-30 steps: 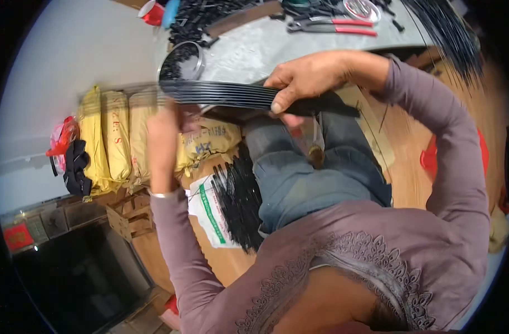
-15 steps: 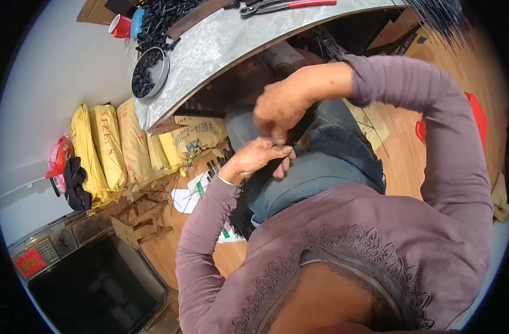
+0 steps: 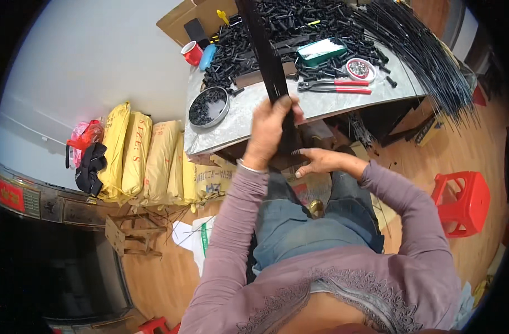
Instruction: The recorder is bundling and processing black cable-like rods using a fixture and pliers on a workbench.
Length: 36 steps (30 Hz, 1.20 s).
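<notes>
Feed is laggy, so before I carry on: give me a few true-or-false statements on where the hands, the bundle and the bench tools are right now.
1. The left hand grips a bundle of black rods standing upright. True.
2. The right hand is at the bundle's lower end. True.
3. The red-handled pliers are in the right hand. False: they lie on the metal worktop.
4. The round tin of black parts sits on the floor. False: it sits on the worktop near its left edge.
5. A red plastic stool stands on the person's right. True.
</notes>
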Available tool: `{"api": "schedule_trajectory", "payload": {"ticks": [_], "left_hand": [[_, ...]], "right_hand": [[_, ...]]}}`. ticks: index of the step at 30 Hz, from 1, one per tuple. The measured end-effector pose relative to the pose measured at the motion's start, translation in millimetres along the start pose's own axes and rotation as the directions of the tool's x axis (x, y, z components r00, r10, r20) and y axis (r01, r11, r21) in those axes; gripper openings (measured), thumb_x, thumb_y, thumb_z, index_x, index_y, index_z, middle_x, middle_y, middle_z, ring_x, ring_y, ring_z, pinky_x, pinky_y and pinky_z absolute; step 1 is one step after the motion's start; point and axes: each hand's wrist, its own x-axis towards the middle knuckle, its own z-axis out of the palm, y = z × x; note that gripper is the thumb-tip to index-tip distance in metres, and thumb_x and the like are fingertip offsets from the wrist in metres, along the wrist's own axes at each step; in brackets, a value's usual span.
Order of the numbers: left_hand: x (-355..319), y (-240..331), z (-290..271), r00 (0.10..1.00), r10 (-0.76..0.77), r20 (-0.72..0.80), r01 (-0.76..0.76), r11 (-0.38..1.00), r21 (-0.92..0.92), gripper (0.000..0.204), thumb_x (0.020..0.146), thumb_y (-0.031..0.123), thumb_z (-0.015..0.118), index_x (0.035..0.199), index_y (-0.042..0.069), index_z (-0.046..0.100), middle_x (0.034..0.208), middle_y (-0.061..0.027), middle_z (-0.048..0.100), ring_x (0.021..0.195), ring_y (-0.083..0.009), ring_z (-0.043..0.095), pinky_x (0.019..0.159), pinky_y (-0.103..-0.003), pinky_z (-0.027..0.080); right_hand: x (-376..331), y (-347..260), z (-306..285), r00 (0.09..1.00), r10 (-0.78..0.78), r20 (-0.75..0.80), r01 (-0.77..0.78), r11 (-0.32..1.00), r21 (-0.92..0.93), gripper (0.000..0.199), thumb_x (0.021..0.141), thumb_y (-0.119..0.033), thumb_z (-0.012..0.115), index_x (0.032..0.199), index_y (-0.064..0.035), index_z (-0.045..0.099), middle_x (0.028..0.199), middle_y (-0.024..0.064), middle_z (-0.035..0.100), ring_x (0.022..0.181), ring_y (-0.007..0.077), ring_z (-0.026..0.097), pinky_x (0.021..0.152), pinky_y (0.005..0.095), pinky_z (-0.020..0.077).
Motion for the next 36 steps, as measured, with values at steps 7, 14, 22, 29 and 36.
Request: {"api": "schedule_trajectory", "payload": {"ticks": [7,14,22,29,36], "left_hand": [[-97,-107,-4,0.94,-0.261,-0.221,0.232,0.962,-0.146,0.025,0.098,0.024,0.051,0.104,0.001,0.056,0.083,-0.0079,0.062,0.074,-0.0185,0.065,0.067,-0.031,0.054],[-130,-67,6,0.961,-0.202,-0.188,0.156,0.96,-0.231,0.032,0.095,0.028,0.058,0.108,-0.001,0.057,0.088,-0.0121,0.066,0.08,-0.0222,0.068,0.073,-0.034,0.056],[-89,-38,27,0.984,-0.165,-0.074,0.15,0.973,-0.175,0.024,0.096,0.025,0.057,0.095,0.001,0.058,0.066,-0.0023,0.056,0.058,-0.0102,0.056,0.055,-0.025,0.048],[-82,-48,52,0.979,-0.16,0.127,0.189,0.945,-0.268,0.052,0.094,0.052,0.049,0.089,0.001,0.056,0.067,-0.0044,0.054,0.057,-0.0135,0.055,0.052,-0.027,0.047],[-62,-64,34,0.921,-0.388,-0.008,0.367,0.877,-0.309,0.06,0.098,0.056,0.031,0.095,0.002,0.056,0.067,-0.0077,0.057,0.057,-0.018,0.058,0.052,-0.031,0.048]], "right_hand": [[-43,36,86,0.813,0.33,0.48,-0.383,0.924,0.012,0.044,0.09,-0.044,0.06,0.098,-0.0008,0.064,0.076,0.0107,0.066,0.071,0.0228,0.063,0.064,0.0369,0.0478],[-64,-15,64,0.826,0.104,0.554,-0.138,0.99,0.02,0.041,0.091,-0.039,0.06,0.107,-0.0015,0.062,0.095,0.0199,0.065,0.095,0.0316,0.062,0.081,0.041,0.0465],[-81,24,77,0.689,0.029,0.724,-0.197,0.969,0.149,0.04,0.089,-0.036,0.063,0.112,-0.0029,0.061,0.104,0.0151,0.066,0.099,0.0279,0.06,0.087,0.0371,0.0451],[-20,-81,-139,0.945,-0.217,-0.244,0.324,0.725,0.608,0.057,0.099,-0.042,0.043,0.136,0.0004,0.044,0.127,0.0168,0.057,0.114,0.0271,0.057,0.093,0.0392,0.0471],[-50,-216,-127,0.781,-0.614,-0.116,0.508,0.516,0.69,0.069,0.096,-0.053,0.04,0.133,0.0049,0.045,0.126,0.025,0.056,0.115,0.0333,0.057,0.099,0.0409,0.044]]}}
